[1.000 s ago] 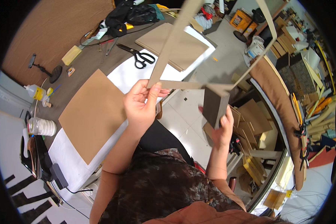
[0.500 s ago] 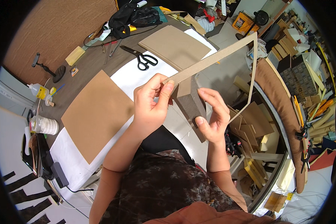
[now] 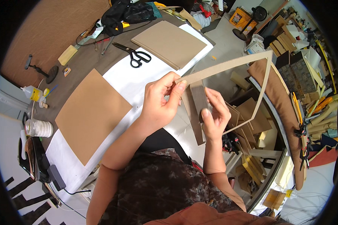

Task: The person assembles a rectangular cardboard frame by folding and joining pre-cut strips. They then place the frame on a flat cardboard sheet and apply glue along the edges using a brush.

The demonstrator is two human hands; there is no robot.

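A thin, open four-sided cardboard frame is held up in front of me, tilted, its far corner pointing to the right. My left hand pinches one corner of it between thumb and fingers. A dark grey-brown block, perhaps a sanding block, is gripped in my right hand, thumb on one side and fingers on the other. The block lies along the near side of the frame, close to the left hand's corner. Whether its hidden face touches the cardboard cannot be made out.
On the table to the left lie a brown board, black scissors and stacked boards over white paper. Glue bottle and tape roll stand farther left. Cardboard scraps fill a space at right, beside a brown padded edge.
The frame has tilted, its far corner dropping lower and to the right. The block has turned and shifted along the near side. Both hands keep their grips; the whole view has shifted slightly.
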